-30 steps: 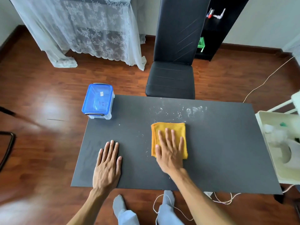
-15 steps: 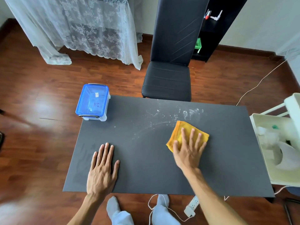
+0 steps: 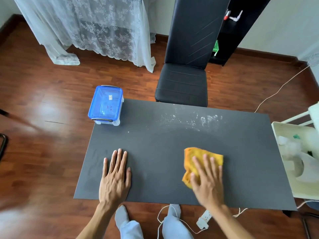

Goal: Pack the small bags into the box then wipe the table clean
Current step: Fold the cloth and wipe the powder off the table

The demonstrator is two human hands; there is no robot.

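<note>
right hand (image 3: 207, 178) flat on the yellow cloth (image 3: 198, 156), dark table (image 3: 155, 152).
left hand (image 3: 114, 176) open, empty; white powder (image 3: 195, 119) near the black chair (image 3: 183, 83).

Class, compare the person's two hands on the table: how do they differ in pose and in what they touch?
The left hand lies flat on the bare table; the right hand presses on the yellow cloth. The left hand looks sharp, the right hand blurred. Both are palm down with fingers spread.

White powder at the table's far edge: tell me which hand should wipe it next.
Right. The right hand lies flat on the yellow cloth, nearer the white powder; the left hand rests bare on the table.
</note>
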